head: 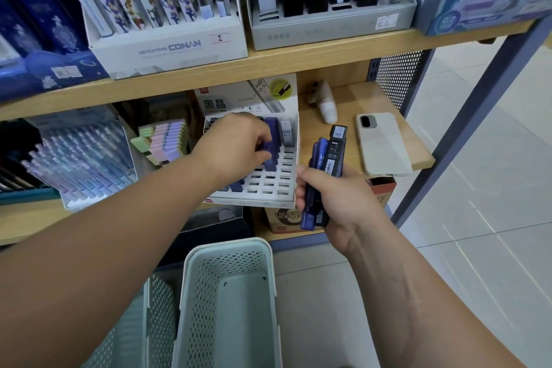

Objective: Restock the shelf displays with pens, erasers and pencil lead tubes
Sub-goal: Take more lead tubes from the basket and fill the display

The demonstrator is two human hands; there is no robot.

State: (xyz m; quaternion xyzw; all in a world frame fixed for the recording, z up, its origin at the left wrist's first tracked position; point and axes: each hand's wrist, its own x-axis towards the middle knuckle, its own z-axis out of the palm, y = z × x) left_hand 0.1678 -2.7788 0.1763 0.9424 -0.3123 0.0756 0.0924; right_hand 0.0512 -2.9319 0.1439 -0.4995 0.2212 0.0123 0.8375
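My left hand point(236, 149), fingers pinched on a blue lead tube point(271, 136), holds it end-down in the slotted display point(254, 202); empty slots point(270, 184) lie nearer me. My right hand point(340, 200), just beside, fingers wrapped round spare tubes point(330, 158).

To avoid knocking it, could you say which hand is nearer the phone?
Right: the right hand is just below-left of the phone; the left hand grips a tube farther left.
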